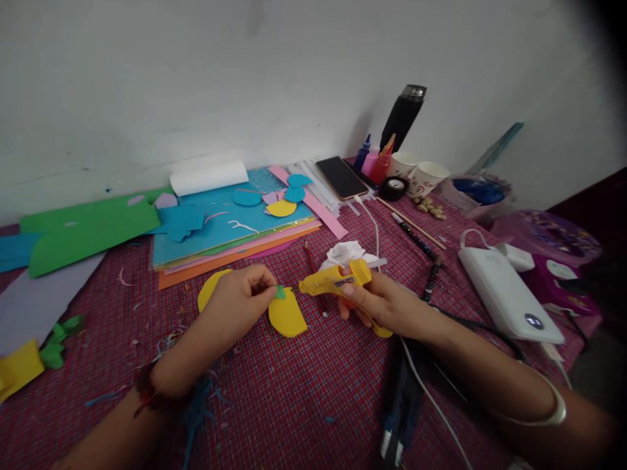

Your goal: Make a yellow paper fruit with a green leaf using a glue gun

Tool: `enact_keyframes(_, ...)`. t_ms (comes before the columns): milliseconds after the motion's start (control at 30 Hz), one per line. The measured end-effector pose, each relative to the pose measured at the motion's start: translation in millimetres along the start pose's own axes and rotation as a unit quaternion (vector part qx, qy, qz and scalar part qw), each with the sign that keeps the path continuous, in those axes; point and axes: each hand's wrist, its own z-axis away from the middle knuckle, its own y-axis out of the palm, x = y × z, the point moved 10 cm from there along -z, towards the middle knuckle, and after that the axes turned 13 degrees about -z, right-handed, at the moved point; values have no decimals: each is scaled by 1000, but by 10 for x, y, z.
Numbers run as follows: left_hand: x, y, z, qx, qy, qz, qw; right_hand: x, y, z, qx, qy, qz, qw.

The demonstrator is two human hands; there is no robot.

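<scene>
My right hand [385, 301] is wrapped round the handle of a yellow glue gun [324, 281], whose nozzle points left. The nozzle tip is close to the top edge of a rounded yellow foam piece [288, 318]; whether it touches, I cannot tell. Fingertips of my left hand [240, 295] are pinched on a small green piece [280, 292] at the upper left corner of that yellow piece. Another yellow piece [208, 288] lies partly hidden behind my left hand. Crumpled white tissue [345, 253] sits just beyond the glue gun.
A stack of coloured sheets [215, 228] lies by the wall, with cut petal shapes on top. At the right are a phone [341, 177], paper cups [428, 177], a black flask [404, 117] and a white power bank [509, 294]. A white cable [431, 398] crosses the front.
</scene>
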Motion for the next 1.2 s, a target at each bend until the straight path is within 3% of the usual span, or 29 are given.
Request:
enact_keyframes(200,-46,-38,-2,-12,2,-40,999,-59,-10,15,6,19,-6,1000)
enact_keyframes(333,-45,-57,4,-20,-3,10,1000,24,-84,54,-4,0,-3,1000)
enact_keyframes(467,-30,-108,7,-40,-25,57,997,264,-356,120,-90,-82,40,992)
enact_keyframes(567,-26,-57,-17,-31,-31,91,995,406,-643,209,-185,-137,151,961)
enact_keyframes(733,10,-9,-60,-34,-34,165,985,287,-1121,321,-307,-40,301,902)
enact_keyframes(867,-5,-107,-67,-30,-40,148,988,273,-1276,359,-342,-38,273,898)
enact_keyframes(1033,-21,-148,-142,13,-50,130,990,355,-1125,356,-303,-92,197,928)
enact_keyframes(1100,-23,-129,-185,24,-47,123,991,381,-919,326,-223,-114,117,961)
enact_keyframes(1200,3,-104,-237,14,-56,135,989,282,-509,259,-62,-66,-18,996)
